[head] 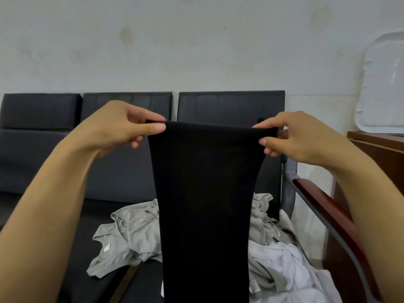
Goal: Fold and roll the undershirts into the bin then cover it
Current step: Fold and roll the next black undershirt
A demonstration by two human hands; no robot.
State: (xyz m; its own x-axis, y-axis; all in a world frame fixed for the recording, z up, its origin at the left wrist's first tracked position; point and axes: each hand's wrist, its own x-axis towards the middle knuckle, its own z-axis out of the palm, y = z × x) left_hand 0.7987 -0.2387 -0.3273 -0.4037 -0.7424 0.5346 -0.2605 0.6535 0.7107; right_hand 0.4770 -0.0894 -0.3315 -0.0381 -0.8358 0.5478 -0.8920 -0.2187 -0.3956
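**Black undershirt held up, pile waiting underneath**

Head view: black undershirt folded into a long strip, hanging straight down between both hands. Left hand pinching the top left corner between thumb and forefinger, other fingers curled under. Right hand pinching the top right corner the same way. Top edge stretched pretty flat from one hand to the other.

Below the hands, on the black bench seat: crumpled grey undershirt down under the left hand, and a white undershirt in a heap under the right hand, touching more grey fabric. Wooden armrest just below the right forearm. Clear plastic lid leaning on the wall, up and to the right of the right hand. No bin visible here.
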